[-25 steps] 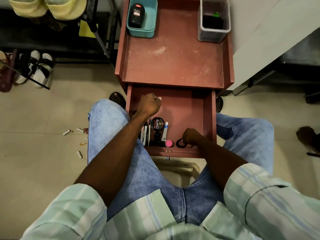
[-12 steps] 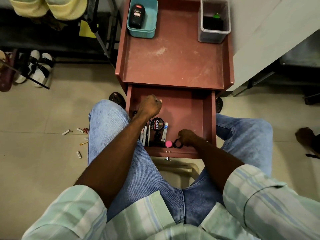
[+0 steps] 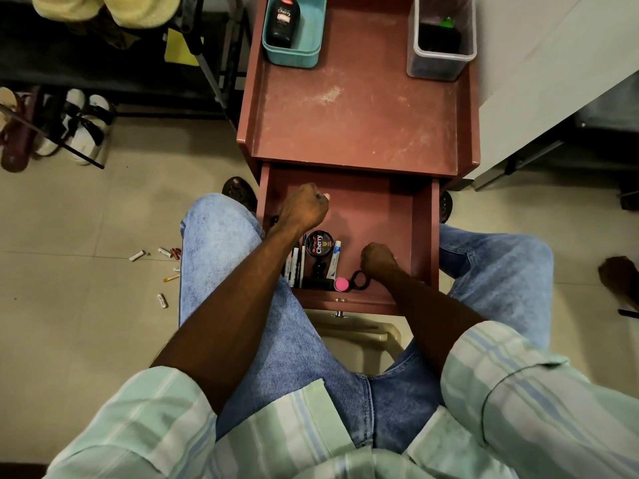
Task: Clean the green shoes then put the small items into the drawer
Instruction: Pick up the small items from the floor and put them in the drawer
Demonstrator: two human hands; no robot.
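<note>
The red-brown cabinet's drawer [image 3: 420,219] is pulled out over my lap. Along its front left lie pens [image 3: 295,267], a round Cherry polish tin [image 3: 318,244], a white tube [image 3: 334,257], a pink cap [image 3: 340,283] and a black ring [image 3: 359,281]. My left hand [image 3: 304,209] hovers as a fist over the drawer's back left, with nothing visible in it. My right hand [image 3: 378,259] is curled just above the ring, touching its edge; I see no clear grip on it. The pale green shoes [image 3: 138,8] sit on a rack at the top left.
On the cabinet top [image 3: 356,115] stand a teal tray [image 3: 289,57] with a black Cherry bottle and a clear tub [image 3: 441,63]. Small items [image 3: 166,257] lie scattered on the floor at left. Sandals [image 3: 79,126] stand by the rack. A beige stool [image 3: 359,333] is under me.
My right hand slid the black ring left toward the pink cap, then drew back a little from it. My left fist has stayed where it was.
</note>
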